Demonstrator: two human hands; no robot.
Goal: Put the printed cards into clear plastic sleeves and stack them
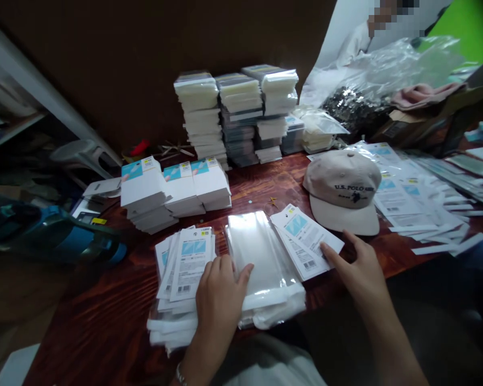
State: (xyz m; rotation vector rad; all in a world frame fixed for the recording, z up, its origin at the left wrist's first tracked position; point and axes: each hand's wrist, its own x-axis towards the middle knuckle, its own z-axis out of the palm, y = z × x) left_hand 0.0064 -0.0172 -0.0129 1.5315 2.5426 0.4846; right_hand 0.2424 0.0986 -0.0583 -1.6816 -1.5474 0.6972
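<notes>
Printed cards: a slanted few [301,244] lie on the counter [104,311], just right of your clear sleeves [261,241].
Your right hand [360,260]: thumb on the top card near its outer corner, index finger spread from it with a moderate gap, close to the brim of the cap [342,182].
Your left hand [221,292]: thumb apart from the bent fingers [224,262], over the left edge of the clear sleeves; the fingertips are hidden, so you cannot tell whether they pinch anything.
Left pile [189,257]: more printed cards, overlapping, partly behind your left hand.
Behind: white card stacks [145,187].
</notes>
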